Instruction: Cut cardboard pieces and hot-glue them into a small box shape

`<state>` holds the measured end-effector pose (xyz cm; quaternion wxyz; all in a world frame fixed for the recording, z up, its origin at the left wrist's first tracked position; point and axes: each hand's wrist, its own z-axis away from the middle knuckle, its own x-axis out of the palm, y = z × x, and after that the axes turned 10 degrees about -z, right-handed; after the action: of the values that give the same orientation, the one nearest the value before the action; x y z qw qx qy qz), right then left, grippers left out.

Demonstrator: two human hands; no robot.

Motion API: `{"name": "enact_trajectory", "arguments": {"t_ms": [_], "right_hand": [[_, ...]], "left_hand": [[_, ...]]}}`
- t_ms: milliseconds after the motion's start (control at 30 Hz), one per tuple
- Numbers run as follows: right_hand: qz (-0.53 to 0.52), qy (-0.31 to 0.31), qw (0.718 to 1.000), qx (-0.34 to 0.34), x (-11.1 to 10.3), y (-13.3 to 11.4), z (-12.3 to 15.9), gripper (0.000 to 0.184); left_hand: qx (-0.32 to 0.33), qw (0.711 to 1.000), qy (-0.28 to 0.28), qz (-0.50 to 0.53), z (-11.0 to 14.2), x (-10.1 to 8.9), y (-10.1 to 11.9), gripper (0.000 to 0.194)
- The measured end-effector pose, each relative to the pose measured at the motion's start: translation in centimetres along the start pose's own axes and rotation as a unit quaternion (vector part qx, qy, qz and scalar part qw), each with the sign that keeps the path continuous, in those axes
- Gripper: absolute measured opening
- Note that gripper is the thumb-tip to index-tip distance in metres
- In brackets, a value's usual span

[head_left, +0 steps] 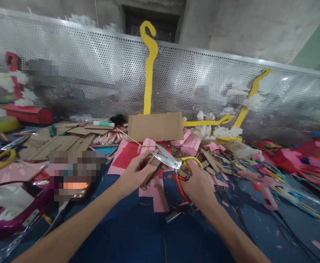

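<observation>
My right hand (199, 182) is closed round the red and yellow handles of a pair of scissors (166, 159). The blades are spread and point left, close to the fingers of my left hand (138, 172). Pinched in that left hand is a narrow piece of brown cardboard (154, 170), tilted under the blades. Beneath both hands lie pieces of pink paper (158, 201) and a red sheet (125, 155). Behind them a cardboard box (155, 126) stands before a tall yellow hook-shaped strip (148, 80).
A pink glue gun (263, 188) with a cord lies at the right. A phone (79, 179) and a purple object (20, 208) are at the left, beside stacked cardboard (58, 146). Paper scraps and sticks litter the blue table (138, 233). A perforated metal panel (94, 73) runs along the back.
</observation>
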<state>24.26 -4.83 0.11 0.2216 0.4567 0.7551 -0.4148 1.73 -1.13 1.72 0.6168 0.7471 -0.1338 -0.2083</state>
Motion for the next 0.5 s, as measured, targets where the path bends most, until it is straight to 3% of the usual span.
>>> {"name": "enact_trajectory", "arguments": {"t_ms": [133,333,433,500], "right_hand": [[0.01,0.006,0.999,-0.04,0.19,0.13,-0.04,0.03],[-0.002,0.012,0.998,-0.059,0.24,0.24,-0.27,0.036],[-0.102,0.016,0.995,0.003,0.13,0.19,-0.37,0.035],[-0.243,0.006,0.968,0.057,-0.04,-0.03,-0.47,0.032]], "left_hand": [[0.021,0.999,-0.004,0.049,-0.31,0.11,-0.59,0.036],[0.031,0.998,0.06,0.016,-0.59,-0.42,-1.11,0.043],[0.027,0.997,0.074,0.001,-0.61,-0.67,-0.99,0.041],[0.019,0.996,0.082,-0.009,-0.57,-0.66,-0.85,0.039]]}}
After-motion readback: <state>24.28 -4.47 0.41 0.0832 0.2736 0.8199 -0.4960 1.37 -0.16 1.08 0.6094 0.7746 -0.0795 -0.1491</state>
